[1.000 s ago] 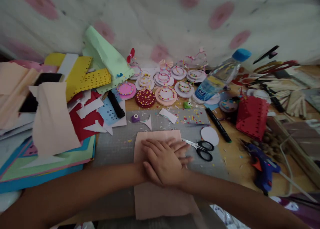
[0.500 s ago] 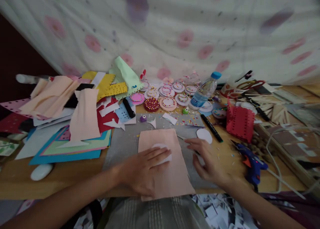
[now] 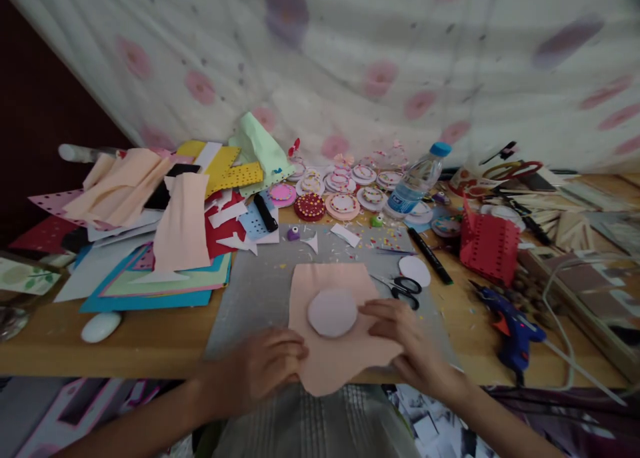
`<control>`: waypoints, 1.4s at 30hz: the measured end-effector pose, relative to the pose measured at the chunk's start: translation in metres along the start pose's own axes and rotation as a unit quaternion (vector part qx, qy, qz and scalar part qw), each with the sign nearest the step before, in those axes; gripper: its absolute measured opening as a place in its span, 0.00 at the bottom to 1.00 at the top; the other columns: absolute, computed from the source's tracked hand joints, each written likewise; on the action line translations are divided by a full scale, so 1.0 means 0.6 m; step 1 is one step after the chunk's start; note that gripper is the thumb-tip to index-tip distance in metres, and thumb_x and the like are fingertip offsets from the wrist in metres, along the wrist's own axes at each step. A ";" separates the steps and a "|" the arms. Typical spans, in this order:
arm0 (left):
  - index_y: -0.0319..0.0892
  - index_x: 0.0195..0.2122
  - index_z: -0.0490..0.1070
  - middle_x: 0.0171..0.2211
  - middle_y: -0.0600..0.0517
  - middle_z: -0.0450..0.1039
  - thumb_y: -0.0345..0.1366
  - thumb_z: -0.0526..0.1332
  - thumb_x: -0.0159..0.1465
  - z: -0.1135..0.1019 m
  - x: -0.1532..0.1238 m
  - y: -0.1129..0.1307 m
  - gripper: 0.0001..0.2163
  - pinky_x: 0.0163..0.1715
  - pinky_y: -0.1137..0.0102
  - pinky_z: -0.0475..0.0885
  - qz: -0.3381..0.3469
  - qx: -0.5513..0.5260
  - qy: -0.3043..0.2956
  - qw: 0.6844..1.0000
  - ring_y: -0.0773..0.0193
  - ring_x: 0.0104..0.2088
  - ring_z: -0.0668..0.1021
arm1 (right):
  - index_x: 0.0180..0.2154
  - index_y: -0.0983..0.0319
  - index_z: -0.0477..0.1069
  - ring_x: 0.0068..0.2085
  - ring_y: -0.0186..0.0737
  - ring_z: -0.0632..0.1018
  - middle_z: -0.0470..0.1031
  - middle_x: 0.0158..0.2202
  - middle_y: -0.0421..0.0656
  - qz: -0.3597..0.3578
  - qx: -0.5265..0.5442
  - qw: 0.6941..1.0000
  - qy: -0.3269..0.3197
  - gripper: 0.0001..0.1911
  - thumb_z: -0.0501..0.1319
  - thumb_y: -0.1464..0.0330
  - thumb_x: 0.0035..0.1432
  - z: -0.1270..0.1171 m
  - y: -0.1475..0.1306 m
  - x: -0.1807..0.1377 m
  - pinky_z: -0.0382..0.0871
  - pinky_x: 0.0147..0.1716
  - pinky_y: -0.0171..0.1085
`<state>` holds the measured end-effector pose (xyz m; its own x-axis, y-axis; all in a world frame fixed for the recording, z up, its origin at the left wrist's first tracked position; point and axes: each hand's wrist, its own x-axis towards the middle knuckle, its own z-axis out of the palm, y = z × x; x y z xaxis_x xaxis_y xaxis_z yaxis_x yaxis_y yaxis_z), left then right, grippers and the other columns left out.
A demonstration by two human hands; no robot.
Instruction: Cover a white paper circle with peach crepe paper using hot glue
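Peach paper sheet (image 3: 330, 358) lies on grey cutting mat (image 3: 255, 291), near end overhanging bench (image 3: 150, 345) edge. Pale disc (image 3: 332, 312) sits centred on it. Left hand (image 3: 265, 368): fingers curled at near-left edge, can't tell if pinching. Right hand (image 3: 400, 331): fingers flat, close together, pressing beside disc, probably to stop sliding. Scissors (image 3: 403, 288) just beyond.
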<state>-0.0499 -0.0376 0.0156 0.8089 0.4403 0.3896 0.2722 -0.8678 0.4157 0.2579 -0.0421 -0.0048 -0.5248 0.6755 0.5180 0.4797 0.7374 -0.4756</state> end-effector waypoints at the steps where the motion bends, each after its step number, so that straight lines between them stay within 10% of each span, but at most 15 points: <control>1: 0.42 0.45 0.67 0.42 0.49 0.78 0.30 0.51 0.71 -0.014 0.006 0.009 0.07 0.47 0.70 0.73 -0.049 -0.040 0.035 0.997 0.63 0.46 0.78 | 0.45 0.58 0.66 0.52 0.44 0.75 0.75 0.49 0.49 0.033 0.038 0.998 0.046 0.13 0.50 0.76 0.62 -0.010 -0.015 0.016 0.71 0.48 0.46; 7: 0.44 0.33 0.67 0.26 0.57 0.63 0.41 0.52 0.71 -0.073 0.080 0.010 0.10 0.29 0.76 0.66 -0.377 -0.187 0.276 0.864 0.68 0.27 0.68 | 0.31 0.58 0.63 0.23 0.31 0.64 0.62 0.23 0.34 0.221 0.063 0.935 0.271 0.08 0.56 0.67 0.65 -0.033 -0.062 0.112 0.59 0.22 0.31; 11: 0.44 0.34 0.66 0.26 0.58 0.65 0.47 0.59 0.65 -0.041 0.112 -0.065 0.12 0.23 0.78 0.64 -0.473 -0.400 0.296 0.727 0.71 0.25 0.69 | 0.32 0.59 0.63 0.24 0.33 0.63 0.60 0.23 0.34 0.350 0.079 0.911 0.204 0.14 0.53 0.56 0.64 0.015 -0.002 0.129 0.58 0.23 0.33; 15: 0.40 0.36 0.66 0.26 0.51 0.74 0.49 0.58 0.64 0.010 0.101 -0.120 0.15 0.27 0.70 0.73 -0.518 -0.456 0.208 0.693 0.65 0.25 0.77 | 0.33 0.60 0.63 0.22 0.35 0.64 0.61 0.21 0.34 0.393 0.066 0.903 0.160 0.15 0.52 0.55 0.62 0.077 0.060 0.106 0.57 0.22 0.34; 35: 0.41 0.54 0.58 0.29 0.53 0.75 0.35 0.60 0.62 0.051 0.046 -0.088 0.19 0.27 0.67 0.71 -0.486 -0.196 0.006 0.851 0.59 0.29 0.79 | 0.55 0.64 0.59 0.22 0.44 0.75 0.73 0.24 0.39 0.441 -0.099 0.892 0.005 0.23 0.53 0.59 0.64 0.082 0.043 0.030 0.58 0.20 0.36; 39: 0.38 0.62 0.53 0.51 0.38 0.73 0.35 0.57 0.66 0.044 0.065 -0.068 0.24 0.49 0.54 0.70 -0.333 0.079 0.063 0.937 0.48 0.52 0.76 | 0.59 0.64 0.55 0.38 0.49 0.77 0.73 0.40 0.51 0.322 -0.188 0.923 0.097 0.26 0.56 0.63 0.63 0.072 0.036 0.033 0.72 0.33 0.45; 42: 0.36 0.67 0.48 0.66 0.37 0.57 0.38 0.54 0.69 0.057 0.091 -0.053 0.28 0.63 0.54 0.56 -0.189 0.134 -0.017 0.973 0.49 0.66 0.60 | 0.63 0.63 0.52 0.55 0.56 0.69 0.66 0.54 0.58 0.225 -0.191 0.946 0.132 0.30 0.57 0.70 0.61 0.065 0.019 0.040 0.69 0.49 0.56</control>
<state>0.0033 0.0062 -0.0048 0.6398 0.7357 0.2220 0.6757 -0.6762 0.2935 0.2236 -0.0173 -0.0255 -0.0376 0.8605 0.5081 0.8586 0.2879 -0.4241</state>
